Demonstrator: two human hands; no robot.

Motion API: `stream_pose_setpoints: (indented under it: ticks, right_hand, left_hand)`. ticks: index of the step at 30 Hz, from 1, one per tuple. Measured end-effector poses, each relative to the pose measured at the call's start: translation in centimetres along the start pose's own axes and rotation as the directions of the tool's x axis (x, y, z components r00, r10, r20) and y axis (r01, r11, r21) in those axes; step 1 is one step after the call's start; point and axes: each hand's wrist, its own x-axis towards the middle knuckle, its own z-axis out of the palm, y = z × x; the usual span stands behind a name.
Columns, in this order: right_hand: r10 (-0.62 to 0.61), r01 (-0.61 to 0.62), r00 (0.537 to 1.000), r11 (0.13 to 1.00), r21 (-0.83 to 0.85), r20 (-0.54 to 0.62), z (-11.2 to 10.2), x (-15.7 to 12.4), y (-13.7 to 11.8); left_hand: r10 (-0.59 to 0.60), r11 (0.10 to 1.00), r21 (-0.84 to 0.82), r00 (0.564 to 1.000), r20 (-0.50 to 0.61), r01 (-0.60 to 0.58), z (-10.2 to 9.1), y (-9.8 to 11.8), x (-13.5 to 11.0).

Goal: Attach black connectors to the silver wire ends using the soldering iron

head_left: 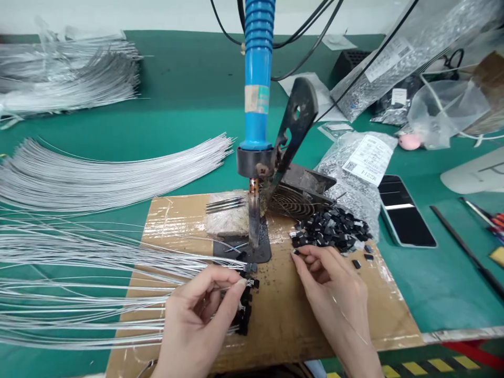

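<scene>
My left hand (202,315) pinches a thin white wire close to its end, where a small black connector (255,284) sticks out past the fingertips. Below and behind those fingers, several more wire ends with black connectors (244,315) lie bunched on the cardboard (283,310). My right hand (334,294) holds a small black connector piece (296,252) between thumb and forefinger, beside a heap of loose black pieces (334,229). Between and beyond both hands, a blue-handled soldering iron (258,68) stands upright with its tip pointing down at a dark plate (264,252).
Bundles of white wires (118,176) spread over the green mat at left. A metal bracket (295,121) and a fan (293,202) stand behind the iron. To the right are bubble-wrap bags (346,152), a phone (407,210) and a dark rod (464,247).
</scene>
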Motion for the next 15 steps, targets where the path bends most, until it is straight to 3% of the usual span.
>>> stream_pose_setpoints:
  ticks: [3,6,9,15]
  right_hand:
    - [0.015,-0.016,1.000,0.999,0.039,0.020,-0.2,-0.3,-0.3]
    - [0.145,-0.151,0.988,0.974,0.168,0.050,-0.3,-1.0,-0.5]
    - [0.275,-0.292,0.956,0.893,0.344,0.096,-0.3,-1.6,-1.0]
    - [0.312,-0.368,0.930,0.757,0.540,0.196,-0.8,-1.5,-3.1]
  left_hand:
    - [0.006,1.000,0.005,1.000,0.006,-0.006,0.0,0.2,0.1]
    - [0.020,1.000,0.008,1.000,0.022,-0.020,0.0,0.2,0.2]
    - [0.036,0.999,0.015,0.999,0.028,-0.036,-0.1,0.2,0.2]
    - [0.059,0.998,-0.015,0.995,0.077,-0.058,-0.1,0.6,0.5]
